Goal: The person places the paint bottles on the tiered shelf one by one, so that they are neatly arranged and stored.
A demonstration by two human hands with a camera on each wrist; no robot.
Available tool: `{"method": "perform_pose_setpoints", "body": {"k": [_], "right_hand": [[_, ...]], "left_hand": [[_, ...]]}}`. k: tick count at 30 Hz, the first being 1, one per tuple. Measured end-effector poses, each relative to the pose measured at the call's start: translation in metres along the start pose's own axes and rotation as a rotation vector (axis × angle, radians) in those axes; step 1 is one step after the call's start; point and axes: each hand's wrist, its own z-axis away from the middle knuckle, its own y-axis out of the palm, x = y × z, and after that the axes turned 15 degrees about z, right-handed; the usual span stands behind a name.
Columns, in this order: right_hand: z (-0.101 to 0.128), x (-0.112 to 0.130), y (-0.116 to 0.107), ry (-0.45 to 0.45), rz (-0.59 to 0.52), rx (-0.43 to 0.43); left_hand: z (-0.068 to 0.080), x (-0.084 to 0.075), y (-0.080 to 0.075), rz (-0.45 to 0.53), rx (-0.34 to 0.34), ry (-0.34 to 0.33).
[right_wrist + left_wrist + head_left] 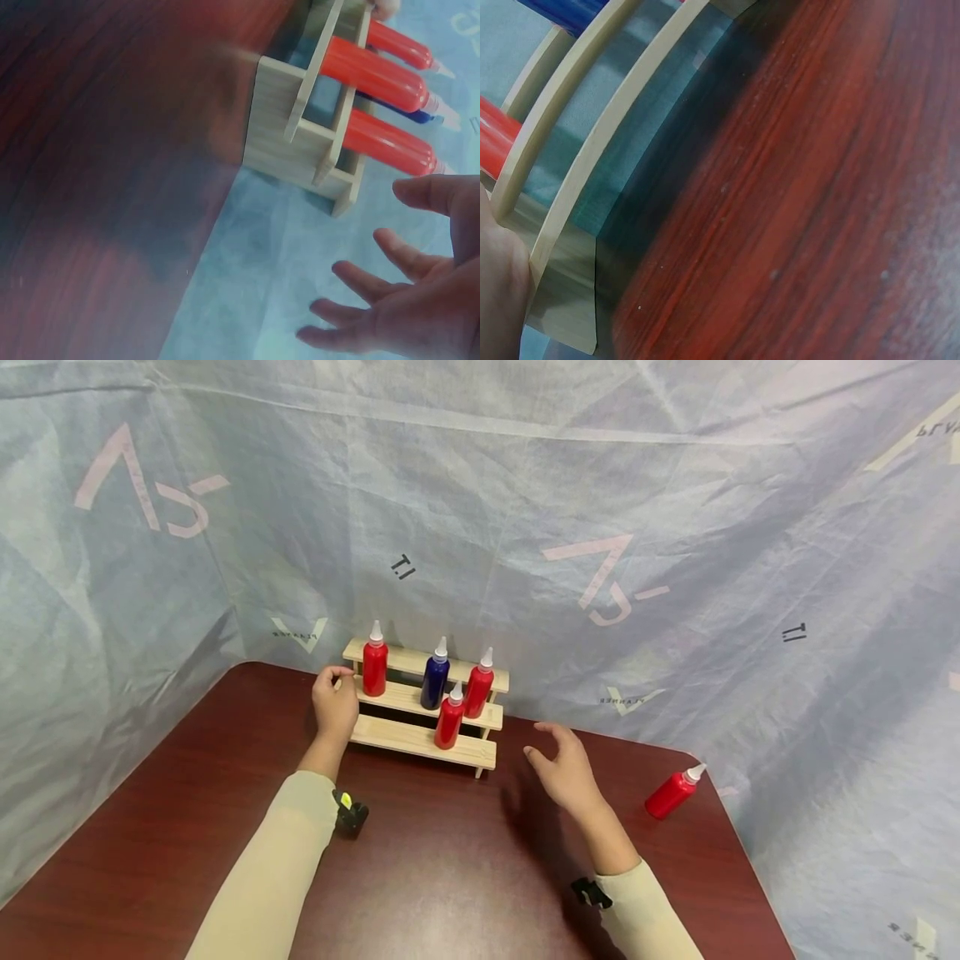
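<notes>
A three-tier wooden display rack stands at the back of the table. On its middle tier are a red squeeze bottle at the left, a blue squeeze bottle and another red squeeze bottle towards the right. A third red squeeze bottle stands upright on the lowest tier. My left hand holds the rack's left end with curled fingers, partly hidden in the left wrist view. To the right of the rack, my right hand is held spread and empty, apart from the bottles.
One more red squeeze bottle with a white nozzle is near the table's right edge. Behind the dark reddish wooden table hangs a grey-blue cloth with printed letters. Both wrists carry a small black device.
</notes>
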Motion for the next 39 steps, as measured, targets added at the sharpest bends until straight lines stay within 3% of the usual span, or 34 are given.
{"method": "perform_pose_setpoints", "body": {"k": [9,39], "right_hand": [[0.006,-0.010,-0.015,0.023,0.032,-0.130],[0.023,-0.062,-0.055,0.152,0.068,-0.409]], "left_hand": [[-0.001,0.001,-0.001,0.001,-0.003,-0.014],[0.001,-0.002,-0.001,0.021,-0.006,-0.031]]}}
